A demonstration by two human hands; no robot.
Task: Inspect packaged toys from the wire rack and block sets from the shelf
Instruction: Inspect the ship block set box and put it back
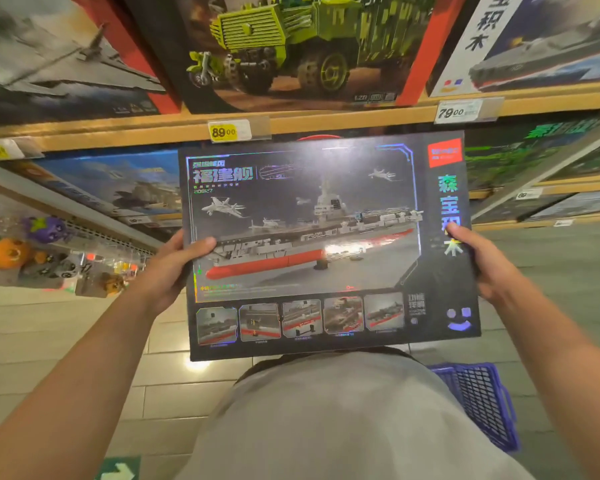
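Gripping flat glossy carrier box (326,244), left hand (174,268), right hand (482,261)

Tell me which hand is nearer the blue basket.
Right. The right hand grips the box's right edge, above the basket on the floor at lower right. The left hand grips the box's left edge, farther away.
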